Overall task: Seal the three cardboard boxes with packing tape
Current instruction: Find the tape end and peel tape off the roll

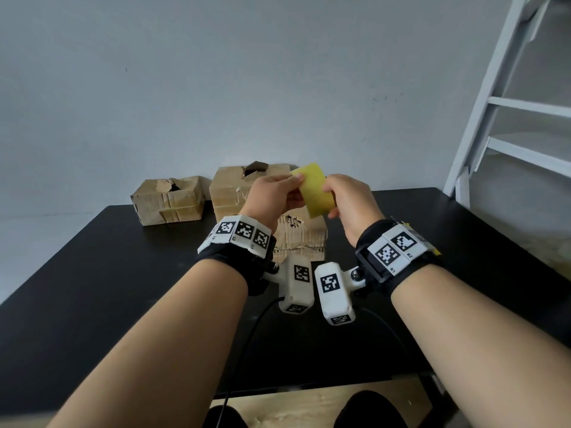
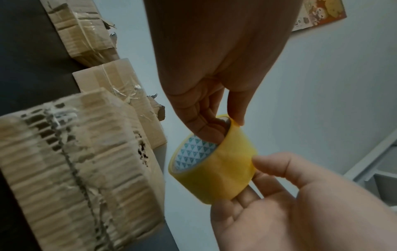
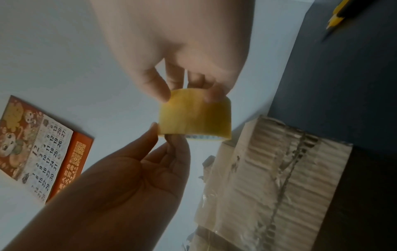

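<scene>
Head view: both hands hold the yellow tape roll (image 1: 313, 189) in the air above the black table (image 1: 92, 273). The left hand (image 1: 272, 196) pinches its edge; the right hand (image 1: 349, 202) grips its side. Three boxes stand behind: near (image 1: 304, 239), middle (image 1: 228, 189), far left (image 1: 168, 200).

Left wrist view: left fingers (image 2: 206, 125) reach into the roll's core.

Right wrist view: a calendar (image 3: 41, 147) hangs on the wall.

Both hands raised, L grip (image 1: 273, 196) pinching, R grip (image 1: 349, 200) curled
</scene>
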